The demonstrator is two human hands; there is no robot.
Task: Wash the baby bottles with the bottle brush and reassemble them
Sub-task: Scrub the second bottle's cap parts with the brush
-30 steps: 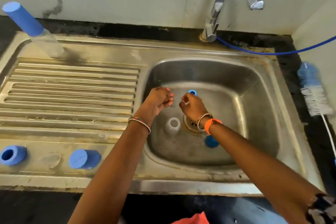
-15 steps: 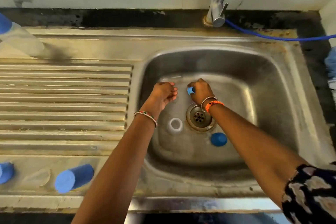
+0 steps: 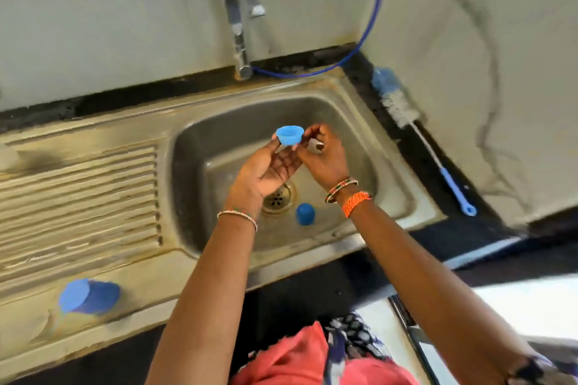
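A light blue bottle collar (image 3: 289, 134) is held up over the sink basin (image 3: 384, 172). My left hand (image 3: 269, 169), palm up, grips it from below and the left with its fingertips. My right hand (image 3: 325, 156) pinches its right rim with curled fingers. A darker blue cap (image 3: 305, 213) stands on the basin floor beside the drain (image 3: 277, 197). Another blue cap (image 3: 89, 295) lies on its side at the drainboard's front edge. The bottle brush (image 3: 403, 109), with white bristles and a blue handle, lies on the dark counter to the right of the sink.
The tap (image 3: 239, 25) stands behind the basin, with no water running. A blue hose (image 3: 372, 25) runs from its base up the wall. The ribbed drainboard (image 3: 78, 197) stretches to the left. A wall corner closes in on the right.
Both hands have risen from the basin floor, bringing the blue collar up. The left hand has joined the right on it. My view has swung right, bringing the brush into sight.
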